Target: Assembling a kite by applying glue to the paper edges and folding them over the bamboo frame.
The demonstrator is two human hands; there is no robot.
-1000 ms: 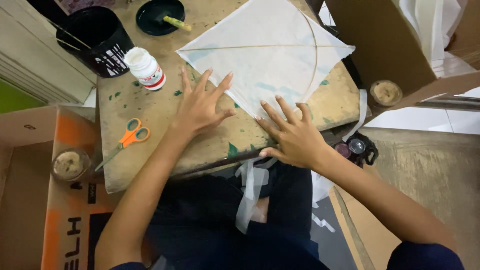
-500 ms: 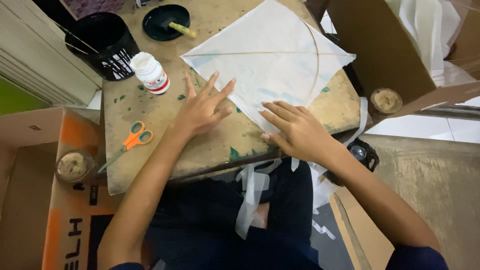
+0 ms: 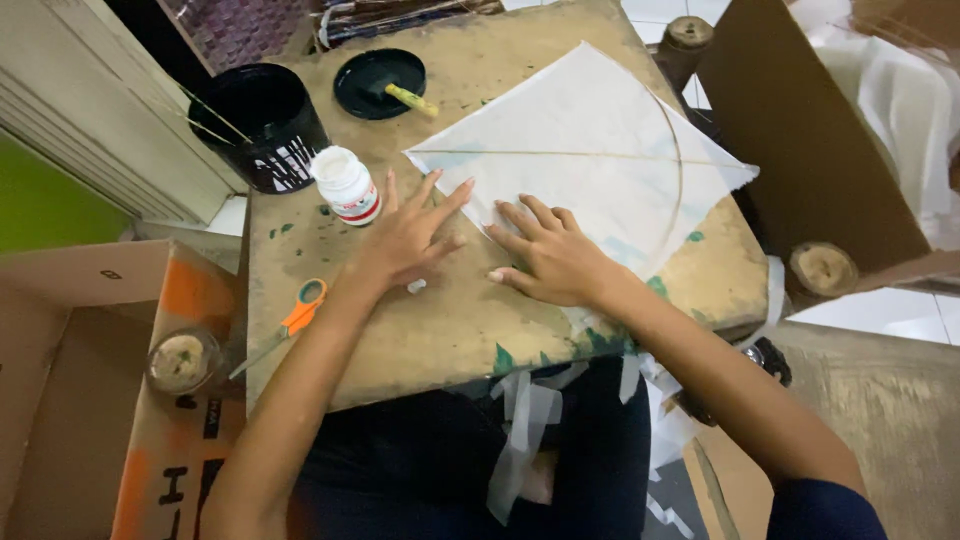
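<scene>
White paper kite (image 3: 600, 160) on stained wooden board (image 3: 450, 320); left hand (image 3: 405, 240) flat, fingers spread, at kite's edge; right hand (image 3: 550, 260) flat on kite corner. Glue bottle (image 3: 345, 185), black bucket (image 3: 260, 125), orange scissors (image 3: 290, 325) nearby. Cardboard boxes (image 3: 800, 130) flank board.

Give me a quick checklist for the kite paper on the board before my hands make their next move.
1. Left hand flat by the paper's near edge: ok.
2. Right hand pressing on the white kite paper: ok.
3. Thin stick frame lying across the paper: ok.
4. White glue bottle upright on the wooden board: ok; cap shut: cannot tell.
5. Orange scissors clear of the paper: ok.
</scene>
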